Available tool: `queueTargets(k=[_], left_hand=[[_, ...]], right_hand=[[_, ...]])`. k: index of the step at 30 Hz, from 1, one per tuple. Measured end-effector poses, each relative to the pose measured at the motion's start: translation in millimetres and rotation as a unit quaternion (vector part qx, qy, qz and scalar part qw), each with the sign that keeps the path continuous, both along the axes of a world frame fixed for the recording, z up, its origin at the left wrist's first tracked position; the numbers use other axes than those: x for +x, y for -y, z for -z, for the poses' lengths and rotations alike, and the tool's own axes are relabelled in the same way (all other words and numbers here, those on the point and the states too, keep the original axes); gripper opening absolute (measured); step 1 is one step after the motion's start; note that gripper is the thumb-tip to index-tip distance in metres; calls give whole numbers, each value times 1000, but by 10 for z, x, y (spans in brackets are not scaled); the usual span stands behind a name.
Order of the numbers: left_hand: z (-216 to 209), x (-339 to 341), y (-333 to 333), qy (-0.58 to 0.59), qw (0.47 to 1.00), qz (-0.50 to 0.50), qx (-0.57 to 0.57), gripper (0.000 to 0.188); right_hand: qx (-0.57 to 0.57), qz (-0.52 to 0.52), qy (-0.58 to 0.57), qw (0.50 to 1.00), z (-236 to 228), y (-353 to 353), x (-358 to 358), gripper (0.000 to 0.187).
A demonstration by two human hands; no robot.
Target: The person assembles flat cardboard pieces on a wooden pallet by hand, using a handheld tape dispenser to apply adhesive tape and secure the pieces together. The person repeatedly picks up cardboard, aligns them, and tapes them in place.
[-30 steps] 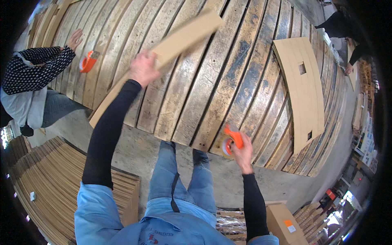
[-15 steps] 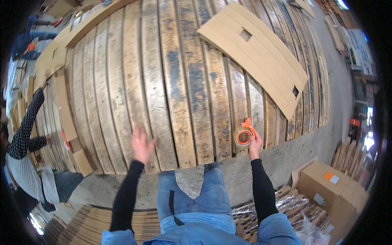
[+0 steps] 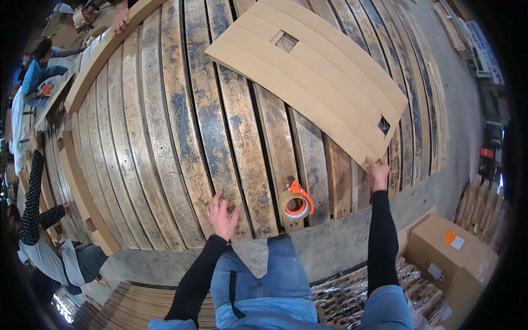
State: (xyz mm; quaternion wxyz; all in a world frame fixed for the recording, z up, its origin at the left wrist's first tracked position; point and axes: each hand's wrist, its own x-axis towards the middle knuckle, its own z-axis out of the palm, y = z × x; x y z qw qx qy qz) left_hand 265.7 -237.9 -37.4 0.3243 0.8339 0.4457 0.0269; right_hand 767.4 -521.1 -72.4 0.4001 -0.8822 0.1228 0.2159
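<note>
My right hand [image 3: 378,172] grips the near corner of a flat cardboard sheet [image 3: 324,71]. The sheet lies slantwise on the slatted wooden table [image 3: 165,137] and has two rectangular cutouts and several crease lines. Between my hands, near the table's front edge, an orange tape dispenser [image 3: 296,201] with a roll of clear tape rests on the slats. My left hand [image 3: 223,215] is to the left of the dispenser, fingers apart and holding nothing, over the slats.
Long cardboard pieces [image 3: 82,187] lie at the table's left end, where a person in dotted sleeves [image 3: 34,192] stands. Another person's hand [image 3: 120,18] touches a long cardboard strip [image 3: 104,60] at the far left. A cardboard box [image 3: 445,247] stands behind me at right, and stacked cardboard [image 3: 148,308] at left.
My right hand has let go of the tape dispenser, which now lies on the table, and has taken hold of the cardboard sheet's corner. A person's hand has appeared at the far left.
</note>
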Motion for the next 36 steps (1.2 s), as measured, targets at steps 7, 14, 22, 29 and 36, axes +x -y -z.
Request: queueTargets(k=[7, 14, 22, 29, 36], left_hand=[[115, 661, -105, -24, 997, 41, 65, 32], [107, 626, -145, -2, 996, 52, 71, 31], [-247, 293, -546, 203, 967, 95, 122, 22], [-923, -173, -1484, 158, 897, 106, 398, 75], [-1347, -1227, -2257, 4, 911, 172, 375, 37]], right_hand=[[-17, 179, 29, 983, -71, -300, -784, 66], [160, 201, -41, 966, 125, 115, -811, 41], [441, 166, -143, 870, -1497, -402, -1067, 22], [399, -100, -225, 883, -2036, -1024, -2066, 70], [335, -232, -327, 852, -1490, -1474, -1959, 78]])
